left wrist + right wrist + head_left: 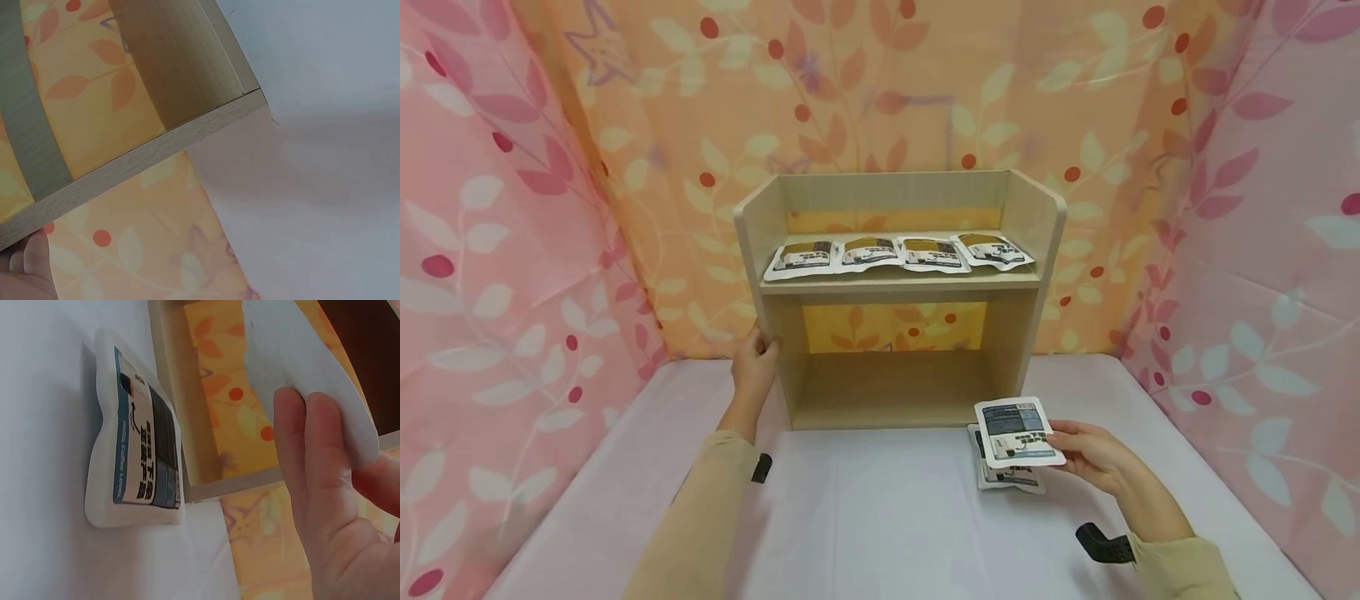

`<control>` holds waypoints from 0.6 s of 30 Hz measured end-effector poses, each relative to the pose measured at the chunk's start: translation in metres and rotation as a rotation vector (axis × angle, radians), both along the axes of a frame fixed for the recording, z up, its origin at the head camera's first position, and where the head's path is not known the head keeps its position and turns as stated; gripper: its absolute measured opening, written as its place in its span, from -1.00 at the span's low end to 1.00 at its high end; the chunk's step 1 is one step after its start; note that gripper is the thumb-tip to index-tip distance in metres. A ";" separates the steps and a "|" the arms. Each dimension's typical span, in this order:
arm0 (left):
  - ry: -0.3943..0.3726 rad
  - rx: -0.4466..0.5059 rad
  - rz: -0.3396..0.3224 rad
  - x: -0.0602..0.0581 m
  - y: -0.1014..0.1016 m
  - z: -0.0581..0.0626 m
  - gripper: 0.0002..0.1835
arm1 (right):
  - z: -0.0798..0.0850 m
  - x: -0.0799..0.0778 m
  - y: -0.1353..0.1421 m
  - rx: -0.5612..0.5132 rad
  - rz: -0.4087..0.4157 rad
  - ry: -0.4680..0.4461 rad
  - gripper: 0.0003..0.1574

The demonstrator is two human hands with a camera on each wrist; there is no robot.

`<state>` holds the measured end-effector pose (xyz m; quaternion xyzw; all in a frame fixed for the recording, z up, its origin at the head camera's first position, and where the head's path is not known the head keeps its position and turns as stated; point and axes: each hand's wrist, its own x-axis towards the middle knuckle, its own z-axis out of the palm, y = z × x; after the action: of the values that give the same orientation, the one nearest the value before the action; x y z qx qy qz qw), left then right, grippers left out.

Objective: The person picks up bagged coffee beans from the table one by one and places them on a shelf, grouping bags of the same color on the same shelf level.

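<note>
My right hand pinches a flat white pouch with a dark printed label, thumb on one face and fingers on the other. Its plain white back faces the right wrist camera. Beneath it, another printed pouch lies on the table, partly covered in the head view. My left hand grips the left side panel of a small wooden shelf; in the left wrist view its fingers touch the panel's outer side. Several similar pouches lie in a row on the upper board.
A white-covered table carries the shelf, whose lower compartment has an open back. Patterned cloth walls stand behind and on both sides. Black wrist mounts hang by both sleeves.
</note>
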<state>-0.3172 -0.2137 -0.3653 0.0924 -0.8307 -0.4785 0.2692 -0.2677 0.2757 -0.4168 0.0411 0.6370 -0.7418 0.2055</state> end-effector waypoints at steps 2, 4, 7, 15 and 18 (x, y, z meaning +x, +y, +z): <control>-0.007 0.003 -0.006 0.000 -0.001 0.000 -0.77 | 0.001 -0.001 -0.003 -0.008 0.003 0.001 -0.12; -0.011 0.006 -0.015 0.001 -0.001 0.001 -0.75 | 0.002 -0.002 -0.006 -0.020 0.003 0.001 -0.12; -0.006 0.010 -0.019 0.002 0.000 0.001 -0.74 | 0.003 -0.003 -0.011 -0.037 0.008 0.002 -0.14; 0.013 0.006 -0.017 0.002 0.000 0.001 -0.75 | 0.004 -0.008 -0.023 -0.074 0.023 0.022 -0.20; 0.016 0.001 -0.014 0.002 0.001 0.001 -0.75 | 0.004 -0.011 -0.027 -0.086 0.009 0.003 -0.20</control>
<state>-0.3152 -0.2131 -0.3643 0.0829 -0.8289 -0.4817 0.2721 -0.2787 0.2482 -0.4129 0.0285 0.6051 -0.7676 0.2094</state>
